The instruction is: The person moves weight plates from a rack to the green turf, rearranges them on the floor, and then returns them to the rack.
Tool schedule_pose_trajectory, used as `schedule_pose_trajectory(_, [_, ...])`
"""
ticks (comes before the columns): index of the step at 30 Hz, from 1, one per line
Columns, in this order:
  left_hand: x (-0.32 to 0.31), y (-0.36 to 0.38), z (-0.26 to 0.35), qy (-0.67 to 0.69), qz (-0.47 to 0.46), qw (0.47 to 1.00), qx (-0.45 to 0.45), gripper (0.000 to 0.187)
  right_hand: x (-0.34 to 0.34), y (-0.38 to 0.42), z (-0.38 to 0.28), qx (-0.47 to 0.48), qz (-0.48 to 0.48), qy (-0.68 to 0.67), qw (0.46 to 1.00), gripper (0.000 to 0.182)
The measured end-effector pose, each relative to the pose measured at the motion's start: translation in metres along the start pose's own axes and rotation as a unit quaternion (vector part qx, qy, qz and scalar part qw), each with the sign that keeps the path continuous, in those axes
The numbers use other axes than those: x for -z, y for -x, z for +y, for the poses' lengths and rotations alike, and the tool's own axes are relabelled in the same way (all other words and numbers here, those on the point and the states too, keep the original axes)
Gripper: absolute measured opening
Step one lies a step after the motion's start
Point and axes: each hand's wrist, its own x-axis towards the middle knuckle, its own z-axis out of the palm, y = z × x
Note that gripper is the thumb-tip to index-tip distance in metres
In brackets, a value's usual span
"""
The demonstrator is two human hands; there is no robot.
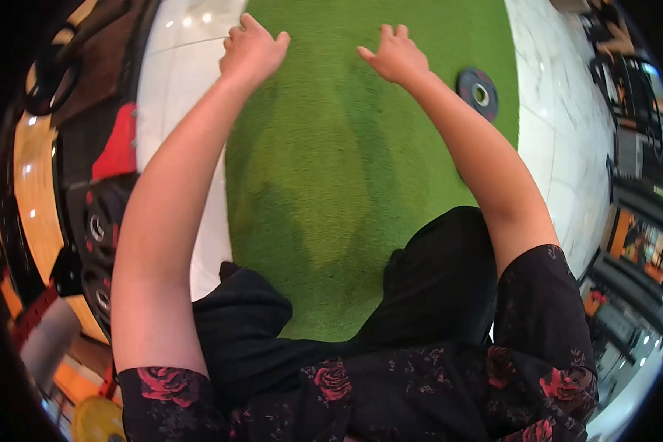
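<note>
Hands (pixel 252 50) empty above green turf (pixel 331 169)

gym | green turf strip (pixel 324 162) | weight plate (pixel 478 93) | plate rack (pixel 96 250)

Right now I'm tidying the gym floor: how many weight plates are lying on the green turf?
1. A dark weight plate lies flat near the right edge of the green turf, just beyond the right hand. More plates may lie outside the view.
</note>
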Motion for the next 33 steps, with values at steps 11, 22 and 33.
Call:
schedule_pose_trajectory(11, [-0.219, 0.117, 0.255, 0.032, -0.165, 0.970, -0.177, 0.089, -0.085, 0.150, 0.376, -0.308, -0.030, -0.025, 0.950, 0.089])
schedule_pose_trajectory(22, [-0.318, 0.186, 0.304, 0.106, -0.275, 0.941, -0.164, 0.087, -0.168, 0.198, 0.413, -0.342, -0.047, -0.077, 0.935, 0.099])
schedule_pose_trajectory(33, [-0.307, 0.191, 0.240, 0.016, -0.105, 0.994, -0.038, 0.105, -0.154, 0.173, 0.258, -0.224, -0.062, -0.111, 0.966, 0.096])
